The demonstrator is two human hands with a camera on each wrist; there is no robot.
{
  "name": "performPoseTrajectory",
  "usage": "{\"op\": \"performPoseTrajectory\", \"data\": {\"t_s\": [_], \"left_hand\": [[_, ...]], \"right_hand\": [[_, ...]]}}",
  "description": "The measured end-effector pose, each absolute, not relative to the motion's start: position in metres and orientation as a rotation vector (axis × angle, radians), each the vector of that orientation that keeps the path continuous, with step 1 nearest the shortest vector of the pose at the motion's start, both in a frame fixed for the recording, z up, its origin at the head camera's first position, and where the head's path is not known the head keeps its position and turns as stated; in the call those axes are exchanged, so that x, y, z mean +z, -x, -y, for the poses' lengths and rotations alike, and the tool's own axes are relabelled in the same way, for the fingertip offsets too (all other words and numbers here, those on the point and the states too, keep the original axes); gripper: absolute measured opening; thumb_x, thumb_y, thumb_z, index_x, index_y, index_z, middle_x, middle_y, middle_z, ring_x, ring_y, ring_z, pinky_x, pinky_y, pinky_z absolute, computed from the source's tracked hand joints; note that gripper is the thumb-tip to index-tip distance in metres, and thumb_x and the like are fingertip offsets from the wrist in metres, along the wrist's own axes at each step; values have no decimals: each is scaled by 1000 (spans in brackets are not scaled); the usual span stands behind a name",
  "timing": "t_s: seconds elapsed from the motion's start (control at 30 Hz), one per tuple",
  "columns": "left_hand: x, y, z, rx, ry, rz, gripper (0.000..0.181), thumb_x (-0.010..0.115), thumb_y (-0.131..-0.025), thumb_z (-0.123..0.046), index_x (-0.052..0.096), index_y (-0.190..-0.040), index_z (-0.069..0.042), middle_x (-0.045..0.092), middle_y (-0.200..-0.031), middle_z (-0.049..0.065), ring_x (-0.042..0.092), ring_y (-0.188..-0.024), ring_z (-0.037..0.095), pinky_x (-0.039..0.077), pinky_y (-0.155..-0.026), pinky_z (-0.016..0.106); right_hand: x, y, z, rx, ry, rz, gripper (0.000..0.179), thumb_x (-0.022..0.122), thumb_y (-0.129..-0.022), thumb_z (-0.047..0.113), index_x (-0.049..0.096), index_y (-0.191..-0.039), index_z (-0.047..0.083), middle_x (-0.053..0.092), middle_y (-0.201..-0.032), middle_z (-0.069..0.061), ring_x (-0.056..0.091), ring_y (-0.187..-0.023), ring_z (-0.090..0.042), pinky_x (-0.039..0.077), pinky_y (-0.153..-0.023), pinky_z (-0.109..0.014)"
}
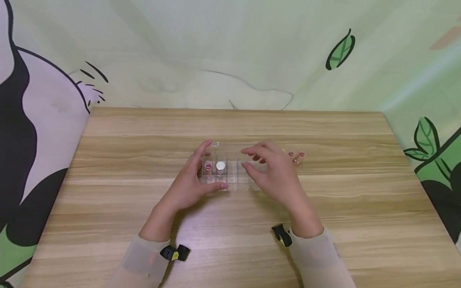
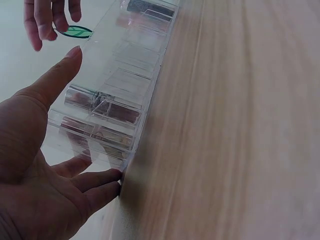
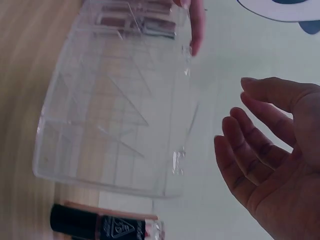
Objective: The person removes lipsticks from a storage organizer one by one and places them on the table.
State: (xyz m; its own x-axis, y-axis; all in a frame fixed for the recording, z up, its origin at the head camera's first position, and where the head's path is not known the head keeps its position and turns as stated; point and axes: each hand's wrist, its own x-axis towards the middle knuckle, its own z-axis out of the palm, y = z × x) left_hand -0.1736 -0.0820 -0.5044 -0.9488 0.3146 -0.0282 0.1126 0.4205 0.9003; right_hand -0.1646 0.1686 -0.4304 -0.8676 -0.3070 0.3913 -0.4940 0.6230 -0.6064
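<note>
A clear plastic organizer box with compartments sits on the table. My left hand holds its left end, thumb along the near side and fingers around the far side. Two lipstick tubes stand in the leftmost compartments: one with a reddish top, the other with a silvery top. Above the box's right part, my right hand hovers with loosely bent fingers and nothing between them. In the right wrist view that hand is apart from the box.
Several lipstick tubes stand just right of the box, partly behind the right hand. A black tube shows there in the right wrist view. The wooden table meets a painted wall covering at the back.
</note>
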Motion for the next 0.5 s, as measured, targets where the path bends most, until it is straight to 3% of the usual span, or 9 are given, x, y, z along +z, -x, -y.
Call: {"op": "performPoseTrajectory", "data": {"t_s": [0.5], "left_hand": [[-503,174,81,1522,-369,-2493,120,98,-79,-35,16,-165,-56,46,-158,9,52,-141,37,39,-118,65]], "right_hand": [[-451,164,-142,1011,-810,2651,31,85,-91,6,77,-121,4,70,-119,-10,69,-110,-28,59,-95,-42]]}}
